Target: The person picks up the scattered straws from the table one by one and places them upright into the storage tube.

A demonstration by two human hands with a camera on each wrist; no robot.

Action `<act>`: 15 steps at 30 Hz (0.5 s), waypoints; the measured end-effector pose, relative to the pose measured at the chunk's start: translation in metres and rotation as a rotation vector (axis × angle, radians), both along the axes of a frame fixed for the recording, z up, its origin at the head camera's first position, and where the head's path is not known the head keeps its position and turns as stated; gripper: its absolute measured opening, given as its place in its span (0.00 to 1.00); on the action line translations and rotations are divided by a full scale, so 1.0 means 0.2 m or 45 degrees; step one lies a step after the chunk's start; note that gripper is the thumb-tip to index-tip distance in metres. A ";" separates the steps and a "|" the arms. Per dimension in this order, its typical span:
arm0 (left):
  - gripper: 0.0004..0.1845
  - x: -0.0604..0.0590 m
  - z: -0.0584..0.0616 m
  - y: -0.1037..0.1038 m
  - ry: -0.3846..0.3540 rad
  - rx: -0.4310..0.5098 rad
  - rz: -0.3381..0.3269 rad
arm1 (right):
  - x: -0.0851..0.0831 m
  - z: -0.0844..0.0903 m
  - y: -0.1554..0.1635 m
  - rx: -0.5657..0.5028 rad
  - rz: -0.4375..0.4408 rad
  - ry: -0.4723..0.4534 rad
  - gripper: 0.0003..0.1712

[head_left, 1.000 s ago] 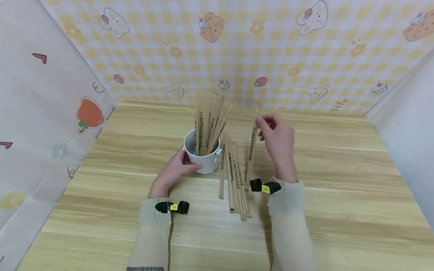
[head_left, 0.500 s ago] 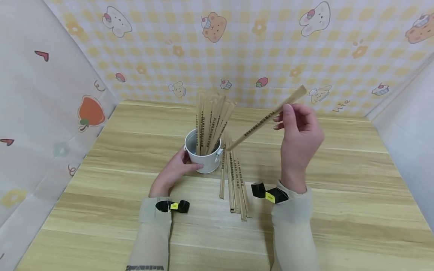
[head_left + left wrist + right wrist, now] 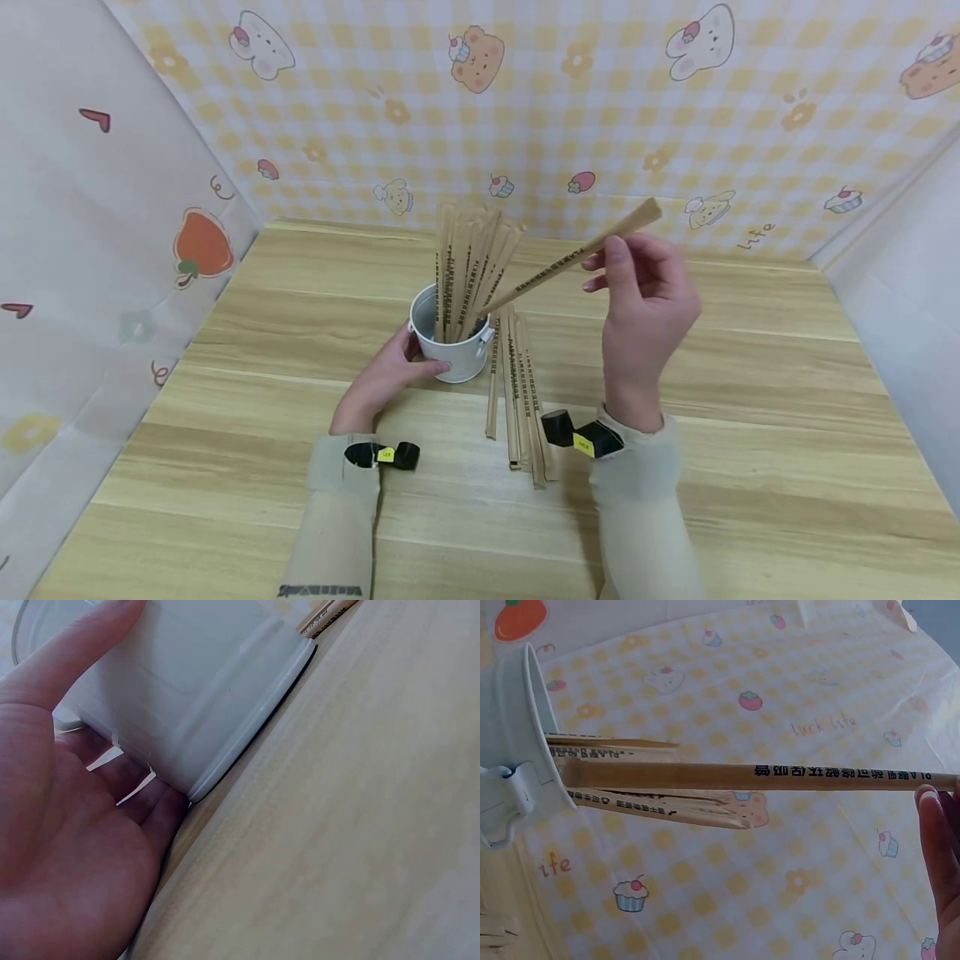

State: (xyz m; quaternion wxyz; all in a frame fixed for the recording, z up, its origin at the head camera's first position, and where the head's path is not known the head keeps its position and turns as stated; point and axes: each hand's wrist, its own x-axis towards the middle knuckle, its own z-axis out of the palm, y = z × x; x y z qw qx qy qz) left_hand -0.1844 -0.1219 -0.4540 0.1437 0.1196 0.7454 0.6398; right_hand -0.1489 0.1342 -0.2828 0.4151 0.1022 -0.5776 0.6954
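A small white metal bucket (image 3: 459, 363) stands upright on the table, with several paper-wrapped straws (image 3: 468, 258) leaning inside it. My left hand (image 3: 384, 379) grips the bucket from its left side, thumb across the front; in the left wrist view the fingers (image 3: 112, 769) curl behind its wall. Between thumb and fingers my right hand (image 3: 648, 308) pinches one wrapped straw (image 3: 558, 267) near its upper end. That straw slants down to the left, its lower tip at the bucket's mouth. In the right wrist view the straw (image 3: 705, 777) overlaps the rim; whether it is inside I cannot tell.
Several more wrapped straws (image 3: 525, 408) lie on the wooden table (image 3: 750, 400), just right of the bucket and between the two forearms. A yellow checked cloth (image 3: 525, 117) hangs behind the table. White printed sheets (image 3: 90, 250) stand along the sides.
My right hand lifted the straw from beside the loose ones, swung it to a slant, then moved it left to the bucket. My left hand stays on the bucket.
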 end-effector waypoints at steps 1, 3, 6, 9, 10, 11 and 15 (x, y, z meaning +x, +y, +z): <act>0.46 0.00 0.00 0.00 0.002 0.005 -0.003 | 0.00 -0.01 -0.01 0.027 0.006 -0.007 0.10; 0.46 0.00 0.00 0.00 0.004 0.010 -0.007 | -0.01 -0.02 -0.02 0.080 0.022 -0.026 0.11; 0.46 0.00 0.00 0.00 0.002 0.006 -0.008 | -0.02 -0.04 -0.03 0.141 0.060 -0.071 0.10; 0.46 0.00 0.00 0.00 0.002 -0.005 -0.003 | -0.04 -0.06 -0.04 0.217 0.105 -0.123 0.10; 0.46 0.00 0.00 0.00 0.002 -0.008 -0.001 | -0.05 -0.07 -0.04 0.228 0.119 -0.144 0.10; 0.46 0.00 0.00 0.00 0.003 -0.011 -0.001 | -0.05 -0.08 -0.04 0.245 0.132 -0.163 0.10; 0.46 0.00 0.01 0.00 -0.008 -0.010 0.003 | -0.07 -0.11 -0.05 0.308 0.162 -0.268 0.10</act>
